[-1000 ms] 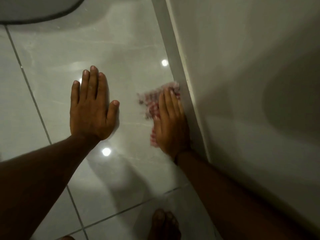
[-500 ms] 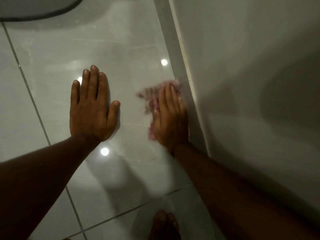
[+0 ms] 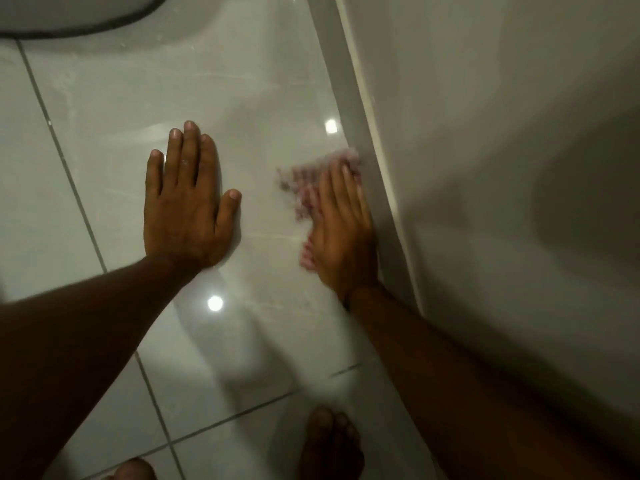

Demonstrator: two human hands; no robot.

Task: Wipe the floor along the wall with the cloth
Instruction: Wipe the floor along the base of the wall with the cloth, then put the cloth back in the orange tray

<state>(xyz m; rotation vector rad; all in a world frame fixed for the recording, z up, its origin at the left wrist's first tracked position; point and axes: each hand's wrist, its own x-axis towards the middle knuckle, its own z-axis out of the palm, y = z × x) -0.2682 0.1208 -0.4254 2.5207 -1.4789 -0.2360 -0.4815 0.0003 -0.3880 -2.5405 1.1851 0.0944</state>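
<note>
Cloth (image 3: 308, 188): pink-and-white, blurred, centre-right of frame, flat on glossy floor tile (image 3: 180, 74), touching skirting (image 3: 374, 161) at foot of wall (image 3: 485, 133). Right hand (image 3: 341, 233) lies palm-down on cloth, fingers extended and together, pressing it against tile, hand edge against skirting. Left hand (image 3: 187, 206) flat on bare tile left of centre, fingers straight, thumb out, holding nothing. 2 bare feet at bottom edge; right foot (image 3: 332, 445) clearer. Dark-rimmed object (image 3: 69, 15) upper left.

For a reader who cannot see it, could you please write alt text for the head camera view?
A person's right hand presses a pink patterned cloth flat on the glossy tiled floor, right beside the skirting of the wall. The left hand rests flat on the tile, apart from the cloth.
</note>
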